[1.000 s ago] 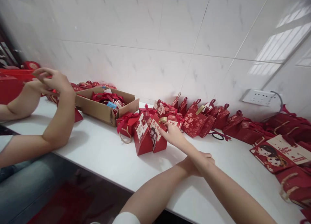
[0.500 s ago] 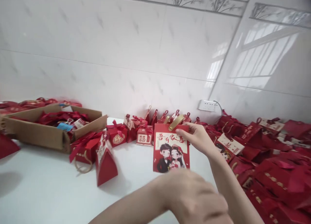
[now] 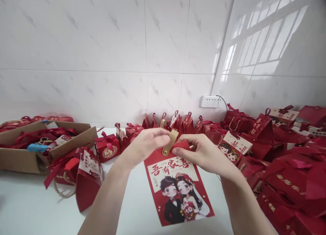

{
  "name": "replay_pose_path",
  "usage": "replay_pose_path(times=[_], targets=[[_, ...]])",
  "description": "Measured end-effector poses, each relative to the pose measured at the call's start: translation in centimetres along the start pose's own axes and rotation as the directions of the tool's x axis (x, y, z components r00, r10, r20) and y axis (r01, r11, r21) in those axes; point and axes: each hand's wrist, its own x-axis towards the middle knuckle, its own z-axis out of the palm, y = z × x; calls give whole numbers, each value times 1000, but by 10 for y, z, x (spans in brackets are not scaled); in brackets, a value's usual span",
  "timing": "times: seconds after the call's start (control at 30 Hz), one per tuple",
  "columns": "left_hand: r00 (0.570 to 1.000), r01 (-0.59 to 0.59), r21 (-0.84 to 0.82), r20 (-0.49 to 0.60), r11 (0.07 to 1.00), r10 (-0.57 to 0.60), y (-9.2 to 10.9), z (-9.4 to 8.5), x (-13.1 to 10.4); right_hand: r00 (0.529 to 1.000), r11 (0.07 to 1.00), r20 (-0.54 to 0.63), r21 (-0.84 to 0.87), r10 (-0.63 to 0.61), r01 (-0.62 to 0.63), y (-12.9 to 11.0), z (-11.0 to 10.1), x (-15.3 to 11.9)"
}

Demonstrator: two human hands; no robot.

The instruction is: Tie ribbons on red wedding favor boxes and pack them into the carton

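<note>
A red gift bag (image 3: 152, 180), printed with a cartoon bride and groom and red lettering, hangs tilted over the white table in front of me. At its top a gold strap (image 3: 173, 140) is fastened with a small round stud. My left hand (image 3: 149, 145) is closed at the bag's upper left edge, thumb and fingers beside the strap. On the upper right edge my right hand (image 3: 203, 155) pinches the bag, thumb on the front and the fingers partly hidden behind.
Left stands an open cardboard box (image 3: 22, 160) with red ribbons, scissors and a blue item. Close to it are red boxes with ribbons (image 3: 108, 148). Small red boxes (image 3: 188, 123) line the wall. A large heap of red gift boxes (image 3: 287, 184) fills the right, below a white socket strip (image 3: 211, 101).
My left hand has risen from the lower front to the bag's top beside the gold strap. The bag is nearer and more tilted; the camera view has shifted.
</note>
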Motion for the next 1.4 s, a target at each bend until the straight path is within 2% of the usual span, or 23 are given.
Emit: replay_pose_path(times=[0.13,0.23,0.4,0.53,0.67,0.73,0.77,0.83,0.87,0.9,0.93,0.97,1.07,1.13,1.23,1.3,1.4], targets=[[999,47,101,20,994,-49,4,3,-4,1000,1000,16,-6,0,0,3,1,-1],[998,57,155,-10,986,-56,4,4,-5,1000,1000,13,6,-2,2,4,2,-2],[986,29,134,-169,991,-6,4,7,-8,1000,999,4,38,-8,8,4,2,-2],[940,-14,201,-330,980,81,3,14,-8,999,998,-19,54,27,-26,4,3,-2],[911,-51,202,-391,978,128,3,19,-6,999,997,-34,78,12,-10,3,1,-5],[929,-64,173,-350,983,122,5,15,-7,1000,994,12,107,9,-10,4,-4,-7],[954,-58,135,-284,989,94,6,12,-8,998,992,55,127,5,-12,5,-7,-8],[1000,-3,17,-30,1000,4,8,2,-12,985,979,168,205,-31,-4,11,-14,-6],[991,34,-50,132,998,-27,8,-2,-13,971,963,228,271,-66,2,15,-16,-4],[961,51,-102,275,993,-21,9,-6,-14,955,934,276,357,-109,3,21,-16,-2],[932,33,-130,363,991,17,8,-9,-15,940,888,305,459,-150,-7,28,-14,1],[915,-21,-126,397,992,69,8,-10,-15,928,825,324,564,-183,-34,35,-10,5],[928,-226,37,314,973,203,5,-3,-11,933,625,324,764,-158,-160,54,11,14],[936,-268,111,267,957,231,3,6,-8,941,575,319,793,-111,-201,58,26,18],[942,-232,20,254,973,219,0,15,-6,942,588,322,782,-98,-206,47,38,18],[958,-175,-19,228,984,174,0,17,-6,952,617,299,762,-64,-198,36,36,17],[984,-170,120,79,978,161,4,14,-7,971,746,237,651,-22,-142,30,21,18]])
